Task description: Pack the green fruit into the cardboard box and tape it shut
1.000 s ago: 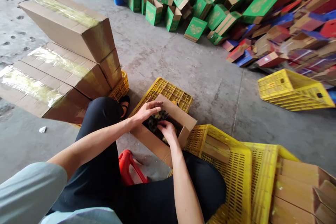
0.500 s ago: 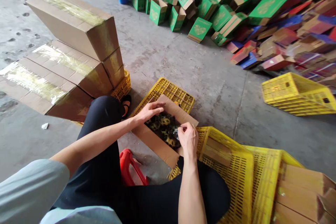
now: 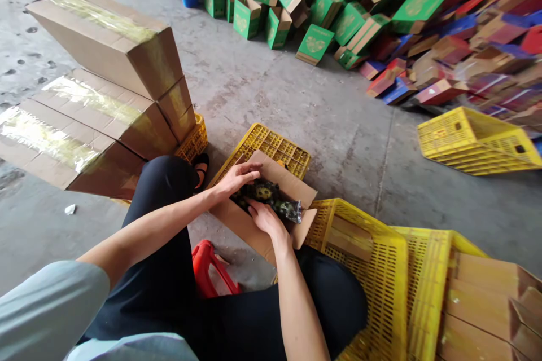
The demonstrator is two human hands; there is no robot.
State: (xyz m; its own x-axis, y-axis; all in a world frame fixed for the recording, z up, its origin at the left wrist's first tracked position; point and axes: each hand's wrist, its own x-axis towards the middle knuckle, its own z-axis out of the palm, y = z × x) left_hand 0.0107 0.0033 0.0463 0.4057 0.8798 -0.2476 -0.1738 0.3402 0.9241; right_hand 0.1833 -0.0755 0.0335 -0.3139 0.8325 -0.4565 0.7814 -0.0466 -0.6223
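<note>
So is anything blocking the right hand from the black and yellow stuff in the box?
Nothing visible does. The right hand reaches into the open cardboard box, its fingers at the black and yellow contents. The left hand is over the box's left end, not between them.

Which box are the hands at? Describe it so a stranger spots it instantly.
Find the stack of taped cartons on the left, then move toward the yellow crates at lower right. Between them, the left hand and right hand are at a brown box. Unlike the taped cartons, its top is open, showing dark, yellow-patched contents.
</note>
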